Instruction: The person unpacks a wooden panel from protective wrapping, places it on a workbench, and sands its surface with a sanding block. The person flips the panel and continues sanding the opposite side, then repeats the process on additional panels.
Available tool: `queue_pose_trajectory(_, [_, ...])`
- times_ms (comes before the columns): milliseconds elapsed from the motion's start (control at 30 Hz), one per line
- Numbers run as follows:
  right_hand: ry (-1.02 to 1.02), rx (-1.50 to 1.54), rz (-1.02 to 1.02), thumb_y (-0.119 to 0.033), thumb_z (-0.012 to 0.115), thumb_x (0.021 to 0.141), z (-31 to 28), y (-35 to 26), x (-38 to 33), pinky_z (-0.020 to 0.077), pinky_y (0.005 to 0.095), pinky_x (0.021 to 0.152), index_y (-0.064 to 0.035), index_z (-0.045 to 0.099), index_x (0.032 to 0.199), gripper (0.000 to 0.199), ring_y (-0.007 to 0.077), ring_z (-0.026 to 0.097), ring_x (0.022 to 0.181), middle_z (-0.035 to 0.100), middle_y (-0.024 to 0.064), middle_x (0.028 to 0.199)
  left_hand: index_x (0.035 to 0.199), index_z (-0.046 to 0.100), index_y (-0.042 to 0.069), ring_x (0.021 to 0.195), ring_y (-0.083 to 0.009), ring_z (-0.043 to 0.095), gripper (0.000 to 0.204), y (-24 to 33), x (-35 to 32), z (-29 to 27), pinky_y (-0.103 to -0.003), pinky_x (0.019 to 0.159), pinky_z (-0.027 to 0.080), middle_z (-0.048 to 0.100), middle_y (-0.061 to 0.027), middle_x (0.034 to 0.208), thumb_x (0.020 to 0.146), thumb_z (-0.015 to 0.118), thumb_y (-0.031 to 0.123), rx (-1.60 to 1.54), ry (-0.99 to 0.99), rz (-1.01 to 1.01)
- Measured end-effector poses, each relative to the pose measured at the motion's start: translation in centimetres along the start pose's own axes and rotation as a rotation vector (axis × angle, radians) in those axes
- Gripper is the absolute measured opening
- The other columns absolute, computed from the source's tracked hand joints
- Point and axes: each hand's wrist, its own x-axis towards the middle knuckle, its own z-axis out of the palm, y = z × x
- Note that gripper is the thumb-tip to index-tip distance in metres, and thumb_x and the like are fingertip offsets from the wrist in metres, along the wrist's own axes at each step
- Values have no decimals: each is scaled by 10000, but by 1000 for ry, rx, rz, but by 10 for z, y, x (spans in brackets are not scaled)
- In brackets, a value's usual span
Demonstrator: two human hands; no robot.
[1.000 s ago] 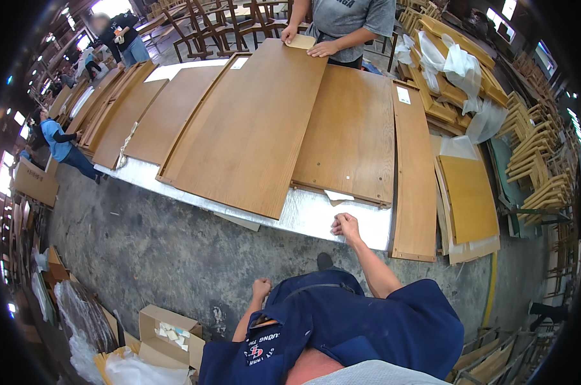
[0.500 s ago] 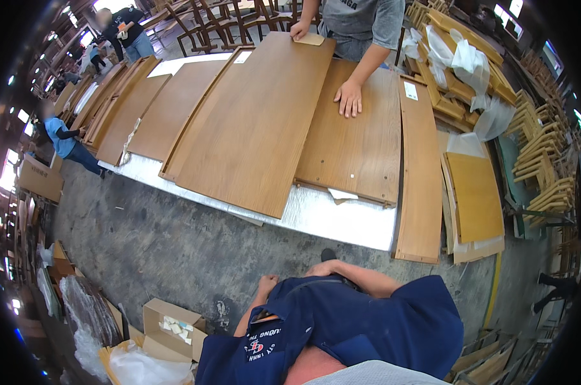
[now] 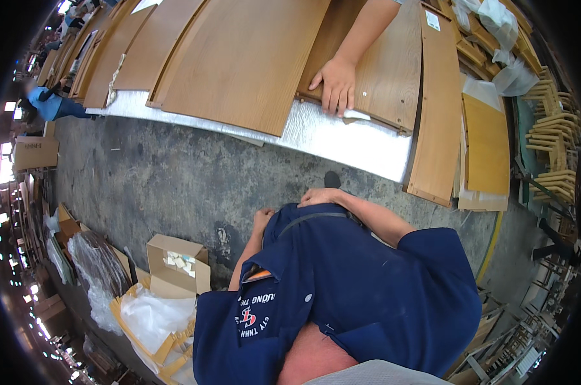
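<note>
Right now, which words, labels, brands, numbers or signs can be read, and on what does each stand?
Navy-blue cloth shirt: white lettering around a red emblem, partly legible, not copied here.
Narrow brown wooden panel, right: white rectangular label, too small to read.
Brown cardboard box, far left: dark printing, too blurred to read.

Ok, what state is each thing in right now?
Left hand, at the shirt, grip unclear
Right hand, at the shirt, grip unclear
Large panel, laid down, visible top bare
Co-worker's hand, palm down on the next panel
Silvery bench, partly covered
Carton, open, pale pieces inside
Plastic sheet, crumpled
</note>
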Motion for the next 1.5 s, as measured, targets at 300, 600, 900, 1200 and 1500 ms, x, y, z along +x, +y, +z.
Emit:
queue_pose_trajectory(300, [56,22,-104,-350,588,909,12,17,5,468,355,818,-69,662,1067,331,212,607,913,673,86,976,990,714,3,855,-267,692,292,-2,-19,0,-356,764,519,710,-195,904,834,610,226,66,13,-7])
queue_pose_trajectory(600, [345,111,-48,-262,585,879,17,48,8,487,370,827,-38,663,1071,305,244,640,908,686,135,981,985,720,18,856,-268,691,278,-5,-25,11,-357,778,521,711,-190,895,828,594,209,44,48,-38])
queue_pose_trajectory(900, [961,352,-24,-211,581,864,-29,40,-36,515,348,718,-13,665,1002,256,245,671,752,683,136,803,983,720,17,853,-250,686,260,-11,-31,14,-346,758,515,714,-178,901,830,594,186,20,23,-59])
queue_pose_trajectory(1200, [1448,-846,17,-228,616,853,-135,46,-61,496,416,737,-89,618,1037,231,283,596,944,565,102,1073,984,719,19,873,-269,686,260,-7,-16,10,-359,774,516,712,-180,916,842,597,199,95,21,-28])
queue_pose_trajectory(1500, [1421,-904,-48,-83,515,828,-159,48,-40,443,425,836,-36,588,886,104,307,588,922,602,152,922,994,713,9,854,-244,685,294,-10,-24,12,-354,750,518,713,-174,889,829,605,228,51,34,1])
